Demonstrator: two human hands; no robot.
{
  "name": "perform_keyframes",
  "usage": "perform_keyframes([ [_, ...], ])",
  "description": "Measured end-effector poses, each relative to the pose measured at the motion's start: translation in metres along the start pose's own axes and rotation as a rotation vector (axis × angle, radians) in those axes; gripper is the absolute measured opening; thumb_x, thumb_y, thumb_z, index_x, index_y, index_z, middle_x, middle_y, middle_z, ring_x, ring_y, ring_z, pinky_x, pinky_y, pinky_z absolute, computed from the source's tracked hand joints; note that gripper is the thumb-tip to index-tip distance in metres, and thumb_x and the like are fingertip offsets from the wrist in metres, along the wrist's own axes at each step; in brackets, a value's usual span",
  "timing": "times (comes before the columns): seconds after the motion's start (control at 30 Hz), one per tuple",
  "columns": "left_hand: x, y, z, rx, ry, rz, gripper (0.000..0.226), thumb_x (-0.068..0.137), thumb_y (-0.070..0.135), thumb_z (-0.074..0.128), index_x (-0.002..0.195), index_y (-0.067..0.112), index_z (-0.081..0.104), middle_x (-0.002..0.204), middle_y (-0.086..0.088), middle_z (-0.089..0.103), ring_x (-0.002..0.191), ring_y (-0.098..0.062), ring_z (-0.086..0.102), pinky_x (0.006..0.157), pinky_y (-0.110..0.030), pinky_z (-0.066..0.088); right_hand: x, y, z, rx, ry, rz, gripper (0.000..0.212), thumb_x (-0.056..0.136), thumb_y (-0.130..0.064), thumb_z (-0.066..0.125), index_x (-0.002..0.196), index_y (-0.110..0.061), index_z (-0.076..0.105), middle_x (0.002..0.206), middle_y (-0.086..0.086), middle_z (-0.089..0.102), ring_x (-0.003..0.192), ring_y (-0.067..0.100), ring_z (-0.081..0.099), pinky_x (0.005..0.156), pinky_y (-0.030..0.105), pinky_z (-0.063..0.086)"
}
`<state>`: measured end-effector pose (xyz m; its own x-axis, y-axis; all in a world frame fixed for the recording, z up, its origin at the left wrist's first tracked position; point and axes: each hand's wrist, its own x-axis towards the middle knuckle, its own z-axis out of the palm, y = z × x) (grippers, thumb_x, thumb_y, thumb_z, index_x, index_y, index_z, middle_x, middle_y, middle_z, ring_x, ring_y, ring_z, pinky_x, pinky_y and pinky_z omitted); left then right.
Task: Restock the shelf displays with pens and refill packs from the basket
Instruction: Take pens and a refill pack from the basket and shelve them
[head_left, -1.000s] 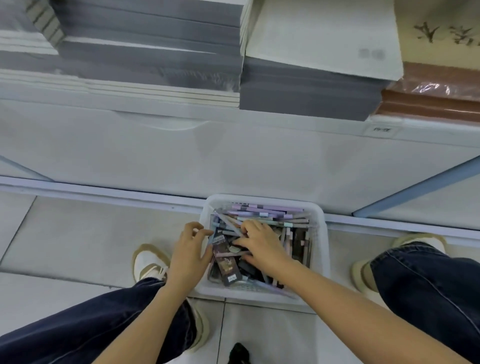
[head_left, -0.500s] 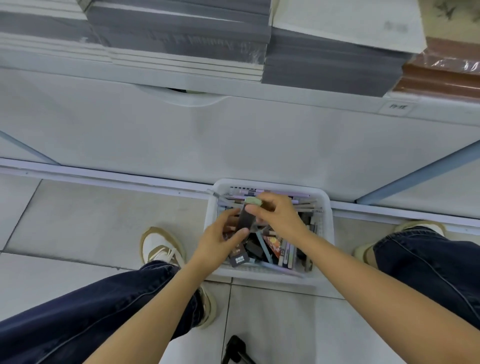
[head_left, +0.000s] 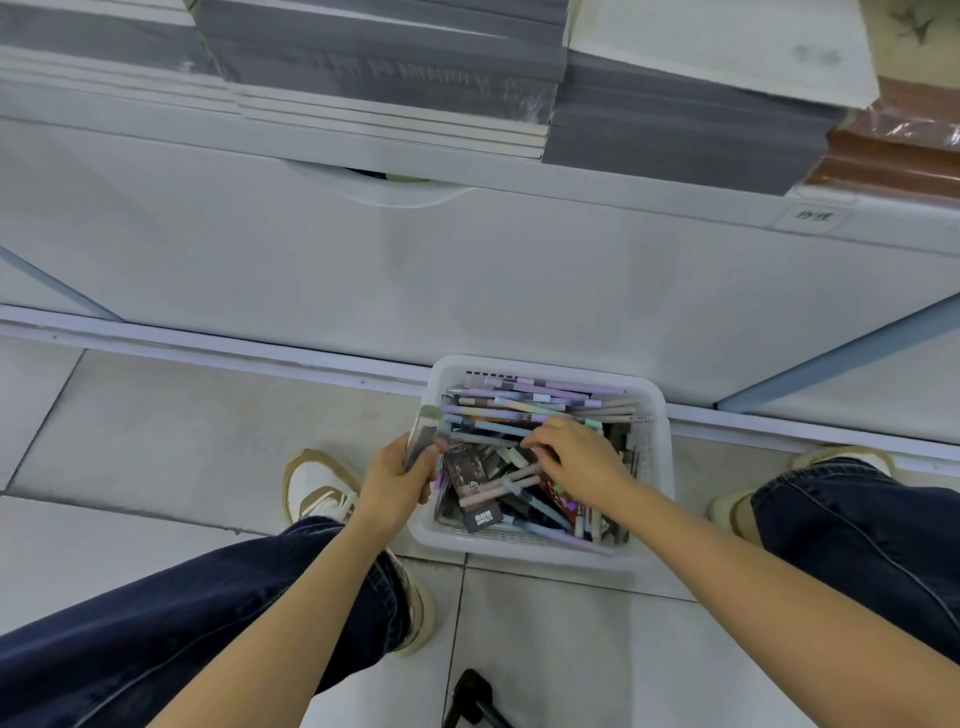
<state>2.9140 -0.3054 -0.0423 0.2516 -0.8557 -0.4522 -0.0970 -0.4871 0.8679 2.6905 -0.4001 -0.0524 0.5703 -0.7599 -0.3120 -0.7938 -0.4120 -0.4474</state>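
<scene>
1. The white basket (head_left: 493, 545) sits on the floor (head_left: 182, 441), pushed right up against the base of the shelf unit (head_left: 467, 270), between the person's feet. It's stuffed with a jumble of loose pens (head_left: 524, 415) and flat dark refill packs (head_left: 467, 473).
2. Handling-wise, I'd guess it's all light stuff. The pens look stiff with slick plastic barrels, so they'll probably roll and slide. Pinch one mid-barrel, or scoop a few side by side. The packs are thin and flat and probably a bit bendy, so take them by an edge.
3. The left hand (head_left: 400, 478) has a closed grip. Its fingers wrap around a slim pack (head_left: 423, 436) with a pale green top, held at a tilt just over the basket's left rim.
4. The right hand (head_left: 576, 457) is down in the pile, its curled fingertips (head_left: 535, 444) on the pale pens in the middle. I honestly can't tell if it's got one pinched or is just rummaging.
5. Only stacked notebooks (head_left: 389, 67) show on the shelf above, with no pen display in view.
</scene>
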Motion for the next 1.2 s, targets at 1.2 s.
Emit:
perform_keyframes([
  [1.2, 0.001, 0.003, -0.011, -0.11, 0.07, -0.075, 0.009, 0.092, 0.016, 0.063, 0.093, 0.008, 0.061, 0.068, -0.006, 0.072, 0.057, -0.017, 0.068, 0.052, -0.027, 0.053, 0.029, -0.068, 0.023, 0.312, -0.08, 0.168, 0.053, 0.086, -0.036, 0.069, 0.128, -0.017, 0.044, 0.107, 0.0, 0.058, 0.1, 0.018, 0.057, 0.08, 0.033, 0.048],
])
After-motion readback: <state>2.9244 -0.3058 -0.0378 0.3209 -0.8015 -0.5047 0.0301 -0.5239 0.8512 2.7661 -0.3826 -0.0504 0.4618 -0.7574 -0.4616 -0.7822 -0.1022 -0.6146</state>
